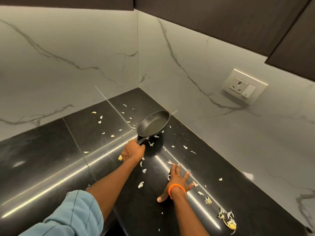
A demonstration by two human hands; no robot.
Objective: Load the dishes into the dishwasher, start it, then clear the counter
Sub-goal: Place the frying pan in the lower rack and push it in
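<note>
- Black pan [153, 123] at 12 o'clock, tilted above dark counter [51, 159], near the wall corner.
- Left hand [133, 152] clenched round pan's handle [142, 141].
- Right hand [177, 182] flat, fingers spread, pressing on counter at 3 o'clock.
- Peel scraps [228, 218] scattered around.
- Likely rigid, fairly light, front-heavy; best held by handle, close to the bowl.

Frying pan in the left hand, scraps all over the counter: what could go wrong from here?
1. The left hand grips the frying pan only by its handle, tilted above the counter; any residue could drip out.
2. The right hand presses flat among the peel scraps; sweeping could push some off the front edge.
3. Scraps near the pan could stick to its underside.
</note>
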